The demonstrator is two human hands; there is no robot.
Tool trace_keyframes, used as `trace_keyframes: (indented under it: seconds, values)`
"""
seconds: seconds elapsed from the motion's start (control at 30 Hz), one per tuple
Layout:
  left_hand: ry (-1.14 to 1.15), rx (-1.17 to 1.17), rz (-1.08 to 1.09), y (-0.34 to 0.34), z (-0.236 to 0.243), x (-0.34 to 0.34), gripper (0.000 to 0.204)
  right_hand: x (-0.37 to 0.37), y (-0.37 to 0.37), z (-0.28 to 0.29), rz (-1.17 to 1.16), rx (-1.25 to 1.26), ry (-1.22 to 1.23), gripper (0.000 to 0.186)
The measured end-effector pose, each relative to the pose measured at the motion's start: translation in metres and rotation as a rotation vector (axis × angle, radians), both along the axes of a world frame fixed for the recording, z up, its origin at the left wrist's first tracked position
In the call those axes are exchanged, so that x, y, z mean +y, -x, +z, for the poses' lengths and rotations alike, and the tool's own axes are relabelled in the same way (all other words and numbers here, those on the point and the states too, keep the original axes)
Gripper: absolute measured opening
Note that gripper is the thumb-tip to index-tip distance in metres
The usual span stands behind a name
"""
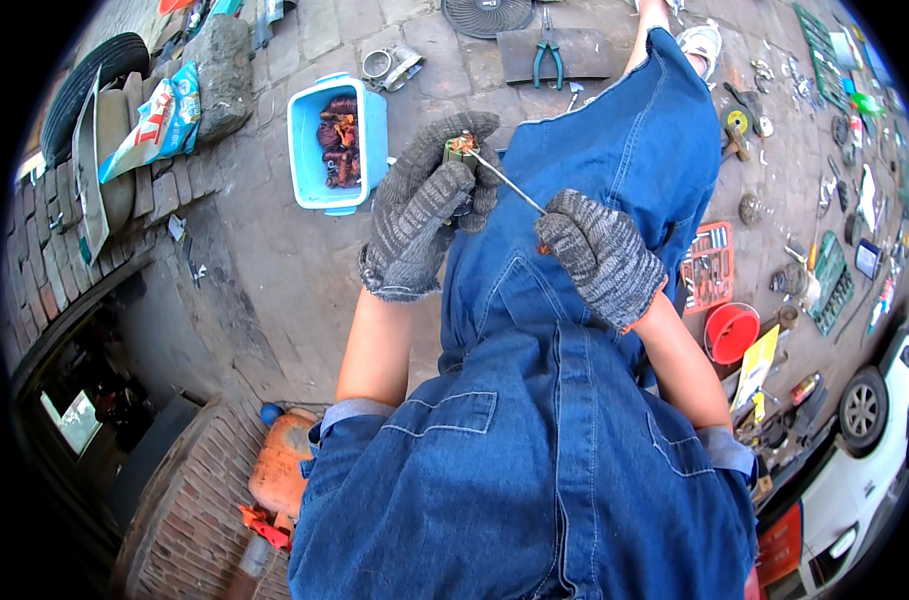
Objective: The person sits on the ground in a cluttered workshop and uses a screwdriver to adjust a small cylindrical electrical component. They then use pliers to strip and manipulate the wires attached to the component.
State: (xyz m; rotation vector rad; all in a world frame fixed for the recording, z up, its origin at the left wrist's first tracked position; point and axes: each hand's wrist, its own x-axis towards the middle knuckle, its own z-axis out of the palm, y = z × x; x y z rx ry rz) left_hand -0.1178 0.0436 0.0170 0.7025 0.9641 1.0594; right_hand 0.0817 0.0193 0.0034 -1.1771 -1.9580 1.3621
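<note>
My left hand (419, 205), in a grey knitted glove, grips a small greenish part with copper-coloured wire (461, 146) above my lap. My right hand (589, 250), gloved alike, is closed round the handle of a thin metal tool, perhaps a screwdriver. Its shaft (514, 187) slants up and left, and its tip meets or lies very near the part; I cannot make out which. A light-blue plastic tub (299, 130) holding reddish-brown wound pieces (342, 140) stands just left of my left hand.
Beyond my hands lie pliers (547, 55) and a round black grille (484, 12). On the right are a socket set (704, 268), red bucket (732, 332), scattered tools and white car (864, 480). A tyre (102, 62) and brick edge (44, 260) are left; an orange tank (279, 470) is lower left.
</note>
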Motion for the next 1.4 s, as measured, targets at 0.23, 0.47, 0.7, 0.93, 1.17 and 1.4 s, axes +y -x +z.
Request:
trace_keyframes:
  seconds: [0.23,0.47,0.7,0.93,1.17,1.4]
  values:
    - [-0.141,0.34,-0.048,0.003,0.004,-0.003,0.047,-0.005,0.002,0.014,-0.055,-0.01,-0.008,0.02]
    - [-0.37,0.722,-0.011,0.002,0.008,-0.009,0.048,-0.014,0.003,0.025,-0.002,-0.068,-0.025,0.022]
    - [-0.378,0.78,-0.01,0.001,0.01,-0.013,0.043,-0.026,0.006,0.023,0.015,-0.035,-0.01,0.022]
    - [-0.277,0.757,0.065,-0.011,0.0,-0.013,0.031,-0.036,0.022,-0.003,-0.092,-0.166,-0.019,0.025]
    - [-0.009,0.614,0.156,-0.018,-0.009,-0.017,0.021,-0.029,0.039,-0.014,-0.265,-0.232,0.015,0.021]
    - [0.299,0.207,0.274,-0.034,0.001,-0.016,0.019,-0.02,0.042,-0.015,-0.353,-0.344,-0.145,0.016]
